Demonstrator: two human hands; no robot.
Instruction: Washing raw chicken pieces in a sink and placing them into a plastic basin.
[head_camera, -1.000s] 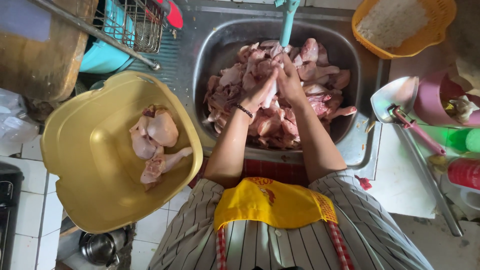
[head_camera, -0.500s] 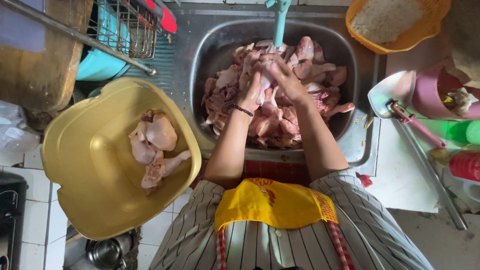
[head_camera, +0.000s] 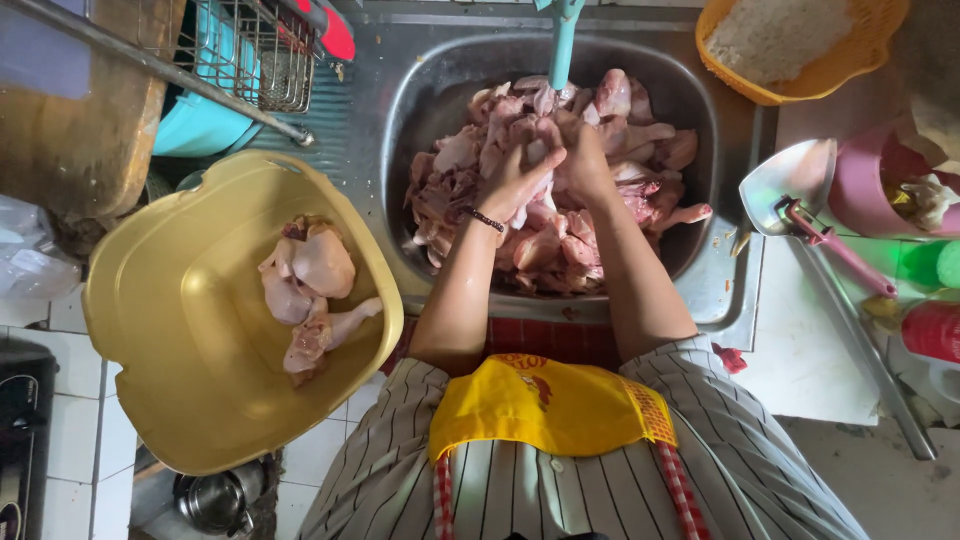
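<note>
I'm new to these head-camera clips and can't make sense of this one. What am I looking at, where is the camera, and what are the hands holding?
The camera sits on a person's head and looks straight down, so you see their own arms and yellow apron. Both hands meet over a steel sink heaped with raw chicken pieces. The left hand and right hand grip one pale chicken piece together, under a teal tap. To the left, a yellow basin holds a few paler chicken pieces. An orange basket sits at the upper right.
</note>
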